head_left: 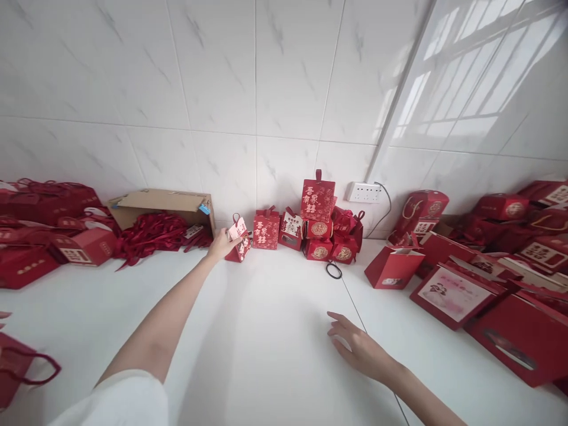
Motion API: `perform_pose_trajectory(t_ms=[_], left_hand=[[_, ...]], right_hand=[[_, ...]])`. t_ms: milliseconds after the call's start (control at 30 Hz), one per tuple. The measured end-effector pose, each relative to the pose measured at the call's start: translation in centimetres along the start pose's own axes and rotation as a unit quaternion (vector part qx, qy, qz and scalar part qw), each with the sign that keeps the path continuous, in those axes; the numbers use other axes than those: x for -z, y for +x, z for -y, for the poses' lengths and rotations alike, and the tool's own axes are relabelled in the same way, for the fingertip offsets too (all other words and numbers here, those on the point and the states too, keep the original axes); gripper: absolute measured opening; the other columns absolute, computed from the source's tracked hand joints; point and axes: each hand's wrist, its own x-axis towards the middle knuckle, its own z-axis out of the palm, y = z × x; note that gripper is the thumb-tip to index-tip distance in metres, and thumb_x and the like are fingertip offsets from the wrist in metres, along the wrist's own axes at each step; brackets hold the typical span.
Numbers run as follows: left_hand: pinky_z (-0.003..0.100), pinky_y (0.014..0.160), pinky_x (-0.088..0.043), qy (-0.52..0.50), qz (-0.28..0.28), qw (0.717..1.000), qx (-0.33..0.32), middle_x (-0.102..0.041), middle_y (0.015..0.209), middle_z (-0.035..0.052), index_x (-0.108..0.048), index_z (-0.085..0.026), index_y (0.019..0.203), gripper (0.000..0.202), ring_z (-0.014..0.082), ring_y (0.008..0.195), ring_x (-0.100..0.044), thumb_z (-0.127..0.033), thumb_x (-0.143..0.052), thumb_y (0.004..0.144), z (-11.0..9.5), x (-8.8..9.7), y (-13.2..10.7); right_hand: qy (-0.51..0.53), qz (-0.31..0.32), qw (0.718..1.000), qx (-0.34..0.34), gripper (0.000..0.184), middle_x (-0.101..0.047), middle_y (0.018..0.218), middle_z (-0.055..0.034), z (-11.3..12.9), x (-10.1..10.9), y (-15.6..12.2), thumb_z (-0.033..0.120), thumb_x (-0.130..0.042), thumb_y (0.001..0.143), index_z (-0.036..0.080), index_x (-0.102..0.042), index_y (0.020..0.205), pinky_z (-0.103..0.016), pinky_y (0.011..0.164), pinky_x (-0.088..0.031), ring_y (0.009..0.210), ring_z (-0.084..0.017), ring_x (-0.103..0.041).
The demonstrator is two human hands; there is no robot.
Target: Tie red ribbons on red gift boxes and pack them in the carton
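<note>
My left hand (220, 244) reaches far across the white table and grips a small red gift box (239, 239) with a pink patterned face and a ribbon handle, which rests tilted on the table at the left end of a row. Beside it stand more small red gift boxes (266, 229), some stacked, with a taller one (318, 200) on top. My right hand (357, 347) rests open on the table near me, fingers spread flat, holding nothing. A black hair tie (333, 270) lies between that hand and the boxes.
A tipped cardboard carton (164, 204) spills red ribbons (151, 234) at the back left. Red bags and boxes (39, 231) pile up at the left. Flat red boxes (497, 296) crowd the right side. A wall socket (363, 191) with a cable sits behind.
</note>
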Motion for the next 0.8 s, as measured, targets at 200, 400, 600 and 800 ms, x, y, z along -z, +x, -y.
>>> perform_pose_trajectory(t_ms=[200, 400, 600, 800], left_hand=[[0.037, 0.079, -0.052, -0.037, 0.002, 0.999, 0.026, -0.061, 0.103, 0.0066, -0.057, -0.013, 0.106, 0.029, 0.0173, 0.089, -0.061, -0.036, -0.051, 0.09, -0.5, -1.0, -0.8], [0.03, 0.072, -0.047, -0.121, 0.065, 0.989, -0.052, -0.061, 0.076, 0.0011, -0.058, -0.014, 0.08, 0.027, 0.0153, 0.074, -0.058, -0.038, -0.048, 0.088, -0.3, -1.7, -7.8], [0.028, 0.066, -0.044, -0.2, 0.089, 0.969, -0.113, -0.054, 0.064, -0.0011, -0.052, -0.018, 0.071, 0.036, 0.016, 0.065, -0.052, -0.05, -0.041, 0.083, -1.9, -2.5, -14.0], [0.026, 0.056, -0.041, -0.246, 0.084, 0.955, -0.141, -0.046, 0.055, -0.0031, -0.044, -0.019, 0.062, 0.037, 0.0133, 0.056, -0.046, -0.051, -0.043, 0.081, -2.7, -2.4, -16.7]], right_hand=[[0.019, 0.012, 0.999, 0.041, 0.028, -0.047, 0.136, -0.0118, 1.6, 0.1, 1.1, 0.026, -0.037, 0.091, 0.02, -0.062, 0.102, -0.038, 0.078, -0.056, 0.088, -0.021, -0.067], [0.061, -0.043, 0.991, 0.115, 0.022, -0.055, 0.121, -0.0111, 4.1, 1.8, 4.5, 0.025, -0.04, 0.091, 0.02, -0.06, 0.098, -0.037, 0.079, -0.054, 0.086, -0.018, -0.065], [0.159, -0.232, 0.95, 0.135, 0.026, -0.057, 0.105, -0.0129, 7.3, 2.2, 11.5, 0.034, -0.05, 0.084, 0.017, -0.051, 0.103, -0.037, 0.073, -0.054, 0.093, -0.022, -0.059], [0.258, -0.237, 0.928, 0.131, 0.02, -0.063, 0.075, -0.0024, 9.2, 1.8, 14.9, 0.034, -0.051, 0.083, 0.018, -0.058, 0.075, -0.03, 0.066, -0.052, 0.067, -0.015, -0.061]])
